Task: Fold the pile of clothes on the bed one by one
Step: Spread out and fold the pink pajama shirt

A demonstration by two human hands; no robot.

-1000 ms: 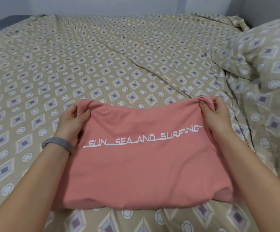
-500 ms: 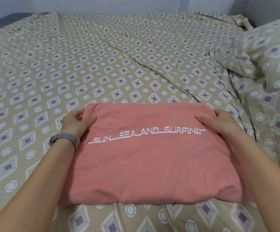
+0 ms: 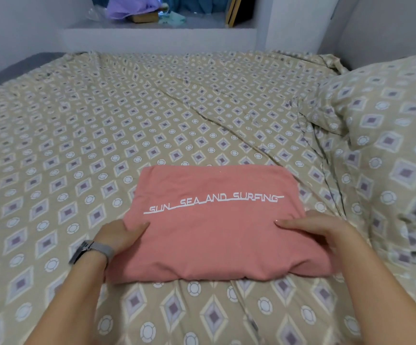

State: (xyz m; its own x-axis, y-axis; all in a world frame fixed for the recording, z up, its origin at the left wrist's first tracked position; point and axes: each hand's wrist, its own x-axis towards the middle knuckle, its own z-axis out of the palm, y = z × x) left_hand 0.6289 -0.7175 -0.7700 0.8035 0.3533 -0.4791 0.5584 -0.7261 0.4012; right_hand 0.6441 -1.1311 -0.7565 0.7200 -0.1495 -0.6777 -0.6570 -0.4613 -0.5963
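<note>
The folded pink shirt [image 3: 214,220] lies on the bed [image 3: 77,145] near its front edge; the left hand [image 3: 119,235] grips its left edge, thumb on top, fingers hidden beneath; the right hand [image 3: 311,230] rests nearly flat on the right side. Lifting it calls for sliding both hands under evenly, so the folds hold.

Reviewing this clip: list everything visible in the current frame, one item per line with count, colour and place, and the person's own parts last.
Folded salmon-pink cotton T-shirt with white lettering: one, pink, near middle of the bed.
Patterned beige bedsheet with diamond print: one, beige and mauve, covers the bed.
Matching patterned pillow: one, beige, right side.
White wall ledge: one, white, beyond the bed.
Lilac cloth bundle: one, purple, on the ledge.
Grey mesh wristband: one, grey, left wrist.
Left hand: one, holds the shirt's left edge.
Right hand: one, fingers resting flat on the shirt's right edge.
</note>
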